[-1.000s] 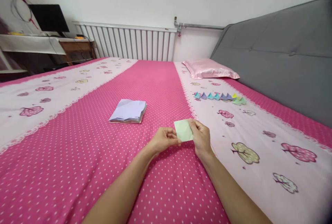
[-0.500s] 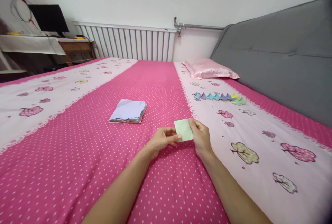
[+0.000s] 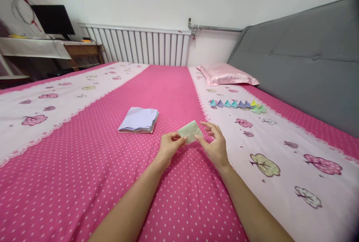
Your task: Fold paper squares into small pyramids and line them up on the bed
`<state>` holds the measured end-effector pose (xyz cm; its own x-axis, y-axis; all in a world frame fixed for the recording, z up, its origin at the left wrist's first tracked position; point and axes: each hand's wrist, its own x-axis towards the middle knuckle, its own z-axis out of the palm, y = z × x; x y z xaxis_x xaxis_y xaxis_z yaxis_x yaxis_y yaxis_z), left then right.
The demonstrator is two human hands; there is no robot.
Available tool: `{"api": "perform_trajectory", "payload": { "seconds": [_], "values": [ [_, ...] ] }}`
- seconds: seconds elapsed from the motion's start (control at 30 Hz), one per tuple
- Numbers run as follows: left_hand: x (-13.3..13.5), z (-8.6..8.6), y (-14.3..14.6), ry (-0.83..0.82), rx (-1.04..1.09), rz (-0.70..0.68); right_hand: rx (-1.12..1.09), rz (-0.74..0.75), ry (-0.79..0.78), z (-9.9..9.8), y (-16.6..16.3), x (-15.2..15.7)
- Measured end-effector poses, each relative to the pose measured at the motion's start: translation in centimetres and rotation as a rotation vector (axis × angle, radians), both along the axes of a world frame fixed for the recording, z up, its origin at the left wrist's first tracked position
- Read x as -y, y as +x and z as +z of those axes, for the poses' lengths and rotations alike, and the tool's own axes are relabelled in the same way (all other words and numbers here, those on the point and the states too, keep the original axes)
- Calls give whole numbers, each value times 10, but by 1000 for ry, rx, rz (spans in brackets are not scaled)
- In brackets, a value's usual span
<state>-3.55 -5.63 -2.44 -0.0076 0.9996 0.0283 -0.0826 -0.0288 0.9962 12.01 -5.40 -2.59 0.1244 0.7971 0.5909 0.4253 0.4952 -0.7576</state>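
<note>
A small pale green folded paper [image 3: 190, 132] is held low over the pink dotted bedspread [image 3: 92, 167]. My left hand [image 3: 168, 146] pinches its left edge with thumb and fingers closed. My right hand [image 3: 214, 143] pinches its right side between thumb and forefinger, the other fingers spread above. A stack of white and pastel paper sheets [image 3: 138, 120] lies on the bedspread to the left and a little beyond my hands.
A row of several small folded paper pieces [image 3: 238, 104] in teal, purple, yellow and green lies on the pale strip to the right. A pink pillow [image 3: 226, 74] rests by the grey headboard [image 3: 303, 59]. A radiator [image 3: 137, 46] and a desk with a monitor [image 3: 53, 19] stand beyond the bed.
Both hands have moved a little forward and left with the green paper, which has tilted flatter. My right fingers have spread more.
</note>
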Motion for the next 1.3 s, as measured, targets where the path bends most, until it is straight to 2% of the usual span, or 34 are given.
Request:
{"api": "perform_trajectory", "payload": {
  "seconds": [0.23,0.5,0.67,0.8,0.9,0.97,1.03,1.13,1.3],
  "values": [
    [2,2,2,-44,-29,60,50,-13,60,5,-4,4],
    [1,1,2,5,-81,94,41,-29,95,6,-5,7],
    [1,1,1,12,-75,83,76,19,100,5,-6,6],
    [1,1,0,-4,91,6,145,52,45,3,-6,5],
    [3,5,0,-9,265,-179,199,32,72,3,-5,5],
    [6,7,0,-86,387,-304,234,3,115,3,-4,6],
    [7,10,0,-177,504,-358,272,-24,152,3,-4,6],
    [5,11,1,-250,640,-299,312,-47,201,2,-5,7],
    [-3,10,2,-251,752,-109,283,-31,246,1,-6,6]
  ]
}}
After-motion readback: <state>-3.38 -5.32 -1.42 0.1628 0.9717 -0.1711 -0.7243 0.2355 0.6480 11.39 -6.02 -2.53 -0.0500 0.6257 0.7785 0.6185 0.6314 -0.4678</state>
